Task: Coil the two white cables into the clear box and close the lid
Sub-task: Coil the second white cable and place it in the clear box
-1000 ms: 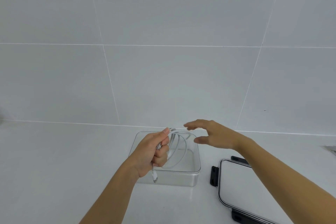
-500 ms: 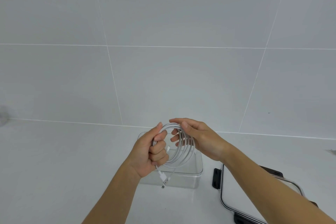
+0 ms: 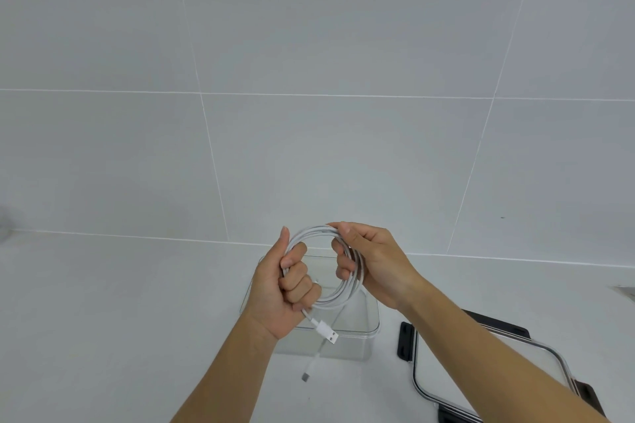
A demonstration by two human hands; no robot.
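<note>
A white cable (image 3: 314,231) is wound into a round coil of several loops, held upright above the clear box (image 3: 369,321). My left hand (image 3: 280,292) grips the coil's left side with curled fingers. Its right side is held by my right hand (image 3: 372,261), thumb on top and fingers through the loop. Two plug ends hang below my left hand: a USB plug (image 3: 326,331) and a smaller plug (image 3: 307,375) dangling in front of the box. The box stands open on the white counter. A second cable is not visible.
The box's lid (image 3: 443,362), clear with black latches, lies flat on the counter to the right of the box, partly under my right forearm. A white tiled wall rises behind the counter. A grey object sits at the far right edge.
My right hand came in from the right and took hold of the coil's right side. Both hands have raised the coil slightly and opened it into a rounder loop.
</note>
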